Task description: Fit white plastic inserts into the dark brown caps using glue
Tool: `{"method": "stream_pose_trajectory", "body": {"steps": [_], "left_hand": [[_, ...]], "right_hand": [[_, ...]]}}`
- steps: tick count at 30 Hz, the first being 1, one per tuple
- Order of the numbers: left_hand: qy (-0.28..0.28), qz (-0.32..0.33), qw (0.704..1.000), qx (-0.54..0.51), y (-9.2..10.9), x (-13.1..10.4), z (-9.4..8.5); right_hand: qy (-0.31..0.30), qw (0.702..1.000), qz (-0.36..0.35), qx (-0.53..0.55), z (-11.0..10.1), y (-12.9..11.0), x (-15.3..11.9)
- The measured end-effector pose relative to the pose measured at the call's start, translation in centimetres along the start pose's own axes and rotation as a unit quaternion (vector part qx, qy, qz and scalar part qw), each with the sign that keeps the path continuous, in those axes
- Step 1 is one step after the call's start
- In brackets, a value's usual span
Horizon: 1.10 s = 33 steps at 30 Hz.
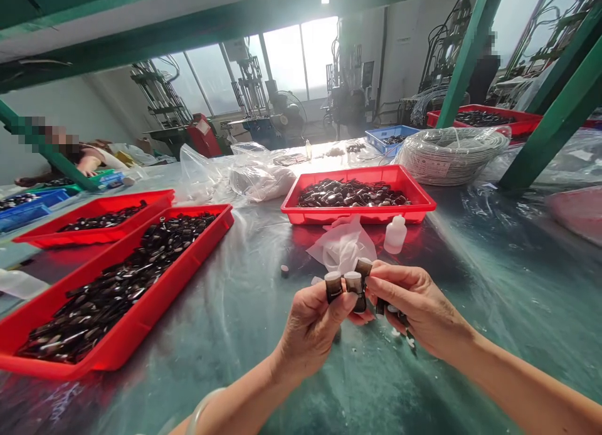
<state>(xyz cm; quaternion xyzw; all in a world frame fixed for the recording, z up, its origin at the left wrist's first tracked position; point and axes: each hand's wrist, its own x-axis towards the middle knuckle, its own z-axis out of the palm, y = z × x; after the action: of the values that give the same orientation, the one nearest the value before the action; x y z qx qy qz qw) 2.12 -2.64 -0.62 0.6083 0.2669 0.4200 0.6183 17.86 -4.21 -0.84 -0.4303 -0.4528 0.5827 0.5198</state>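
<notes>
My left hand (313, 322) is closed around small dark pieces (333, 286) with pale, flat ends, held upright side by side above the table. Against them, my right hand (414, 297) pinches another dark piece (364, 267) of the same kind between thumb and fingertips. More dark pieces (397, 316) show beneath the right palm; whether they are gripped or lying on the table I cannot tell. Just beyond the hands lie a crumpled white translucent bag (343, 247) and a small white bottle (396, 234). One loose piece (285, 271) rests on the table left of the bag.
Red trays of dark pieces stand ahead (360, 217) and at left (136, 325). A plastic-wrapped cable coil (451, 156) sits back right, near a blue tray (390, 148). Clear plastic bags (256, 172) lie mid-table. Green frame posts (555, 118) rise at right. Another person (87, 162) is at far left.
</notes>
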Motion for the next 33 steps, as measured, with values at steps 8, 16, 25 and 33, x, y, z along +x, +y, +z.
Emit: {"method": "stream_pose_trajectory", "body": {"steps": [8,16,25,33], "left_hand": [[-0.006,0.013,1.0,0.014,0.04,-0.05,0.14],[0.0,0.02,1.0,0.017,-0.19,0.06,0.07],[-0.003,-0.015,1.0,-0.005,-0.46,0.08,-0.18],[0.004,-0.036,0.998,-0.057,-0.56,0.21,-0.08]], "right_hand": [[-0.027,1.0,-0.009,0.001,0.06,-0.2,-0.11],[-0.027,1.0,-0.009,-0.009,0.02,0.07,0.0],[-0.032,0.999,-0.004,-0.01,0.19,-0.06,-0.04],[-0.03,0.999,0.038,0.025,0.08,-0.11,-0.16]]}}
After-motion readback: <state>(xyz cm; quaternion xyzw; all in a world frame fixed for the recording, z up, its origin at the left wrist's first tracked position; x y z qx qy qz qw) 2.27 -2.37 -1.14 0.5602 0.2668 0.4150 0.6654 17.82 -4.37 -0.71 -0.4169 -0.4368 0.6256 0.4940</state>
